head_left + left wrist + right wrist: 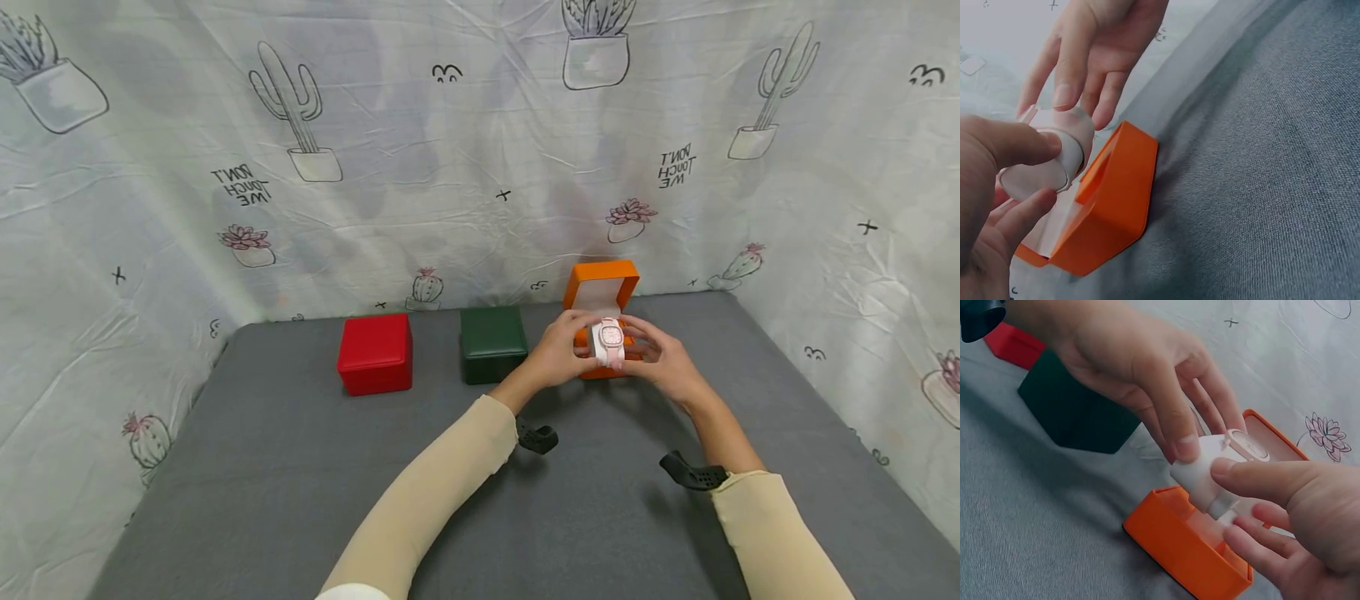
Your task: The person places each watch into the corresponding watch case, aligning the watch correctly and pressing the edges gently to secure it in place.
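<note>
A pink wristwatch [612, 335] with a squarish face is wrapped round a white cushion [1194, 474]. My left hand [553, 354] pinches one end of the cushion, thumb nearest me. From the opposite side my right hand [666, 364] grips the watch and cushion between thumb and fingers. Both hands hold them just over the orange box [1119, 197], whose lid stands raised at the back. Its pale lining shows in the right wrist view. Part of the box front is hidden behind the hands in the head view.
A closed dark green box [493, 342] stands left of the orange one, and a closed red box [375, 354] farther left. All are near the back of the grey cloth-covered table [300, 500]. Behind hangs a white curtain [465, 133] printed with cacti.
</note>
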Tool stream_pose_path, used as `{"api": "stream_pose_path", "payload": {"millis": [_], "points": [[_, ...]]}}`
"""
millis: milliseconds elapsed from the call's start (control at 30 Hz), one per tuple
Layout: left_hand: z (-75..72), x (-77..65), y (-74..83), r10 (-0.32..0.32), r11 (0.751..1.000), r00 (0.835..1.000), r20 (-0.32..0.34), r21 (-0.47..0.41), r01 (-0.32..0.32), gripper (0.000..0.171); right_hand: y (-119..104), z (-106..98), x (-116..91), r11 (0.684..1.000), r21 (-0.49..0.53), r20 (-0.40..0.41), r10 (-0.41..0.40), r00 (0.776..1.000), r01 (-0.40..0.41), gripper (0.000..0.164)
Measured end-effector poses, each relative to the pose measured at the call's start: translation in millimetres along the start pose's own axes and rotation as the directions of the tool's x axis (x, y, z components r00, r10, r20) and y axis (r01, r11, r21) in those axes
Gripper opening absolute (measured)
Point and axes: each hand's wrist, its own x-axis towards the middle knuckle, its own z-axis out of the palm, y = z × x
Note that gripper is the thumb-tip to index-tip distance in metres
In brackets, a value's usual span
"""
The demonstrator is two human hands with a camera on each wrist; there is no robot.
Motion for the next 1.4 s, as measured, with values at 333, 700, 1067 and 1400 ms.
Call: {"api": "stream_pose_path", "payload": {"millis": [333, 700, 1067, 1400], "points": [[15.6, 9.7, 0.5, -0.08, 0.995, 0.996, -0.042, 0.061, 0.082, 0.062, 6.0, -0.5, -3.3, 0.992, -0.119, -0.108, 0.036, 0.993, -0.049, 0.068], [24.3, 19.1, -2.3, -0.112, 0.986, 0.993, -0.047, 0.117, 0.117, 0.063, 14.5, 4.6, 0.1, 0.986, -0.129, -0.083, 0.094, 0.992, -0.104, 0.072], [26.2, 25.2, -1.4, -0.134, 0.973, 0.991, -0.027, 0.184, 0.137, 0.063, 19.3, 9.0, 4.2, 0.964, -0.196, -0.109, 0.158, 0.981, -0.178, 0.077], [23.4, 29.0, 0.1, -0.177, 0.957, 0.984, -0.004, 0.233, 0.173, 0.064, 21.0, 13.0, 5.4, 0.93, -0.286, -0.177, 0.187, 0.966, -0.232, 0.076]]}}
